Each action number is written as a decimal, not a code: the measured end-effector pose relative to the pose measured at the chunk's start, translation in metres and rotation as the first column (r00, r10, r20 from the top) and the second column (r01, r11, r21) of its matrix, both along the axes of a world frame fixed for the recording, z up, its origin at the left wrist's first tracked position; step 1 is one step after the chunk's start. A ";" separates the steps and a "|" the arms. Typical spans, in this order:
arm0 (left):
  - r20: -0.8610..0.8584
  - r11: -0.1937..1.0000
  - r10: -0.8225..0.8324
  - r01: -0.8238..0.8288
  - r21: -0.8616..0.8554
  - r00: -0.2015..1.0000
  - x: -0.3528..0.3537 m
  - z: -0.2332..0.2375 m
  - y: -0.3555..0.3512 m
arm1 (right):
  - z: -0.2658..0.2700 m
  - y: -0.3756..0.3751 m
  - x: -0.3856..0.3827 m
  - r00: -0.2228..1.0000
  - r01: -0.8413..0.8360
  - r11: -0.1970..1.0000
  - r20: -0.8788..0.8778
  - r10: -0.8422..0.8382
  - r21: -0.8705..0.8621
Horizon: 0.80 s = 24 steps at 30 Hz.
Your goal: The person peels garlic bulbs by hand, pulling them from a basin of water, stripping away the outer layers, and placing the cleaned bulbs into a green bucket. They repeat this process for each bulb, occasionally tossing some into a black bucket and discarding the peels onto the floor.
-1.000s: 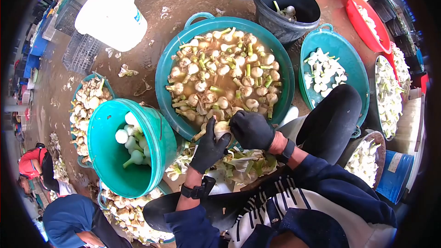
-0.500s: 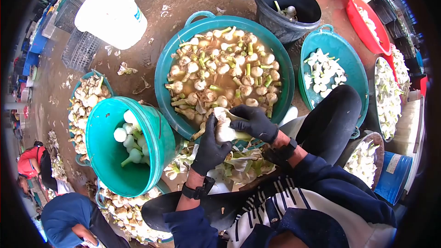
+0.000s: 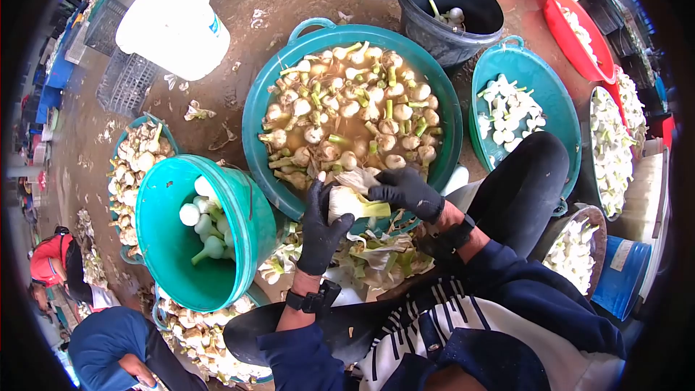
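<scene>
My left hand (image 3: 318,228), in a black glove, holds a whitish garlic bulb (image 3: 343,203) at the near rim of the big teal basin (image 3: 253,166). The bulb's green stem points right. My right hand (image 3: 411,191), also black-gloved, pinches a pale strip of skin (image 3: 359,179) that stands partly off the bulb. Many unpeeled bulbs (image 3: 350,108) float in the basin's brown water. Peeled skins and leaves (image 3: 384,257) lie below my hands.
A tilted green bucket (image 3: 260,210) with clean bulbs is at left, a white bucket (image 3: 174,25) beyond it. Right of the basin stand a black bucket (image 3: 449,43) and a teal tub (image 3: 554,101) with white bulbs. Two people, one a blue-clad person (image 3: 108,347), are at lower left.
A skin strip has come away from the bulb towards my right hand. My left hand has opened out somewhat, and the bulb has turned and shifted slightly left.
</scene>
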State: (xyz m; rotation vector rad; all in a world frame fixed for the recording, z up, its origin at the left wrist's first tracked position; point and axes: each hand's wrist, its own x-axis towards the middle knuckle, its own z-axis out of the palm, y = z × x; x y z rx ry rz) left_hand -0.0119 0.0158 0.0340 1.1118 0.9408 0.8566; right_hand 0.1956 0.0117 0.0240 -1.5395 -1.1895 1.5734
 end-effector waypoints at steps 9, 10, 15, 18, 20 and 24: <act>-0.050 0.995 -0.021 0.025 0.092 0.999 0.001 -0.011 -0.007 | 0.004 -0.011 -0.017 0.991 -0.085 0.996 0.101 0.085 -0.012; -0.032 0.995 -0.033 0.036 0.096 0.999 0.000 -0.009 -0.006 | 0.000 -0.013 -0.019 0.999 -0.021 1.000 0.038 0.021 -0.003; 0.000 0.996 0.074 -0.074 0.043 0.997 0.004 -0.008 -0.005 | 0.012 -0.012 -0.021 0.993 -0.036 0.991 0.117 0.021 0.127; -0.175 0.991 0.109 -0.121 -0.061 0.979 0.007 -0.008 -0.004 | 0.001 -0.016 -0.030 0.991 0.006 0.969 0.125 -0.037 0.246; -0.287 0.996 0.030 -0.052 -0.067 0.957 0.004 -0.007 -0.002 | -0.002 -0.017 -0.029 0.990 -0.025 0.974 0.141 -0.007 0.227; -0.138 0.993 -0.002 -0.015 -0.120 0.990 -0.004 -0.010 -0.002 | 0.000 -0.014 -0.025 0.995 0.037 0.981 0.079 -0.053 0.189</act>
